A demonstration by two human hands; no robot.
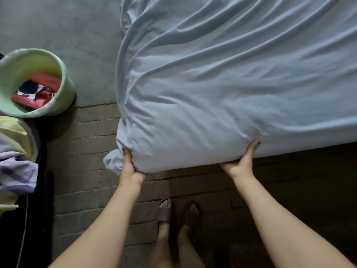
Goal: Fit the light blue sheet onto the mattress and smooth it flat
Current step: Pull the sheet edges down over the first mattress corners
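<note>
At the mattress near corner, 6 o'clock of the bed: light blue sheet covers it, long wrinkles running from 7 toward 1 o'clock. Left hand grip closed on bunched sheet at the corner, loose tail hanging at 9 o'clock. Right hand cups the near edge, thumb on top, fingers hidden underneath. Green bucket at 10 o'clock.

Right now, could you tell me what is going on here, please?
A person is fitting a light blue sheet over a mattress corner. The left hand grips bunched sheet at the corner, and the right hand holds the covered bottom edge. The sheet still lies in long wrinkles. A green bucket of clothes stands on the floor to the left.
</note>
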